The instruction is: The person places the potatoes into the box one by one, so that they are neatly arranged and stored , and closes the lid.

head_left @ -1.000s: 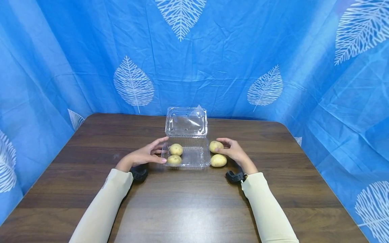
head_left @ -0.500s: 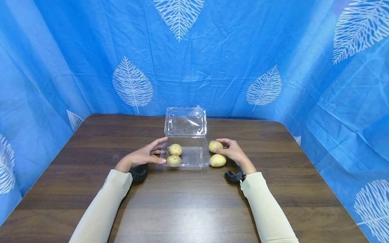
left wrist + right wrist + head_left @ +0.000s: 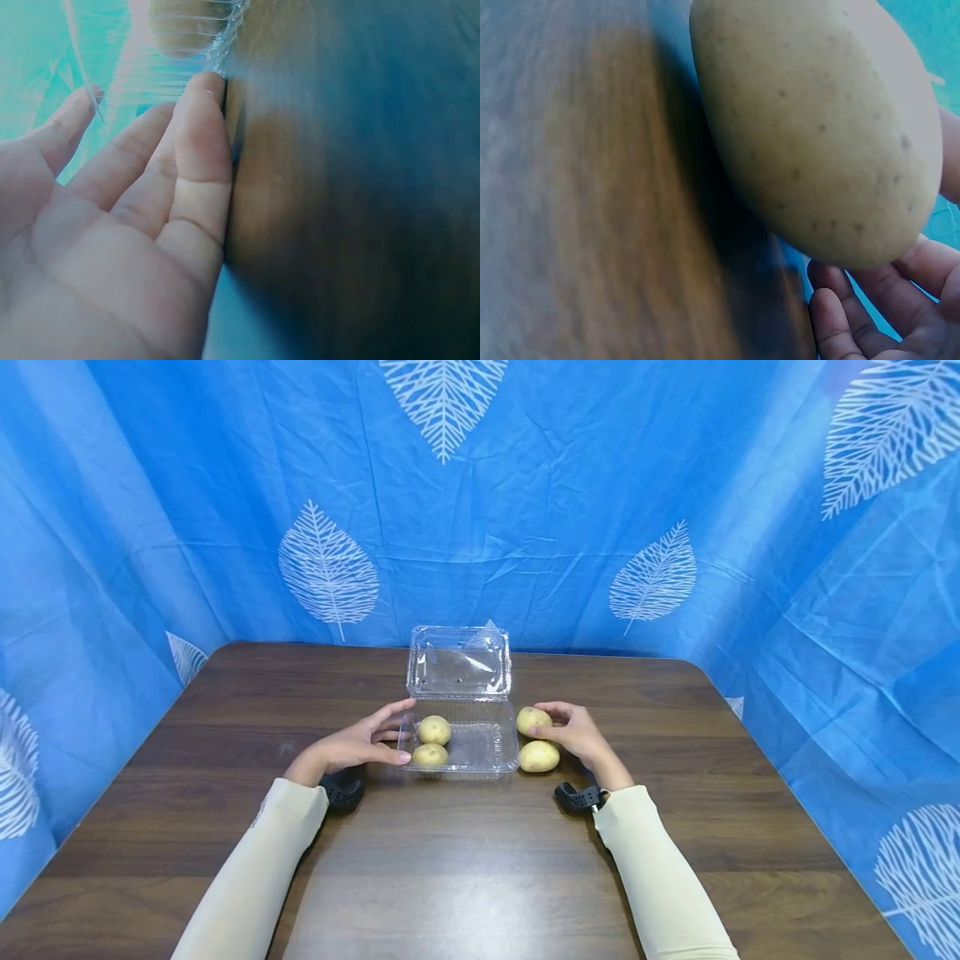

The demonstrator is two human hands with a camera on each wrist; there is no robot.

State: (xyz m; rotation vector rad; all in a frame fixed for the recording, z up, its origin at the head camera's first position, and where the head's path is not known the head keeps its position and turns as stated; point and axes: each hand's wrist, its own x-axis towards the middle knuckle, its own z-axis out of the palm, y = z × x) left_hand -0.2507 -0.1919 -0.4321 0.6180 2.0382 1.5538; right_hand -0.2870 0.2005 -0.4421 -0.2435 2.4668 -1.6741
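Note:
A clear plastic clamshell box (image 3: 480, 752) stands open mid-table, its lid (image 3: 459, 662) upright at the back. Two potatoes (image 3: 434, 729) (image 3: 429, 754) lie in its left half. My left hand (image 3: 367, 739) rests against the box's left wall with its fingers straight; in the left wrist view a fingertip (image 3: 204, 86) touches the ribbed wall (image 3: 199, 37). Just right of the box lie two more potatoes. My right hand (image 3: 573, 731) curls finger and thumb round the far one (image 3: 532, 719); the near one (image 3: 539, 756) lies free. A potato (image 3: 817, 127) fills the right wrist view, with curled fingers (image 3: 855, 315) beside it.
The dark wooden table (image 3: 465, 860) is backed and flanked by a blue curtain (image 3: 525, 510) with white leaf prints. Black wrist cameras (image 3: 342, 791) (image 3: 577, 796) sit under both cream sleeves.

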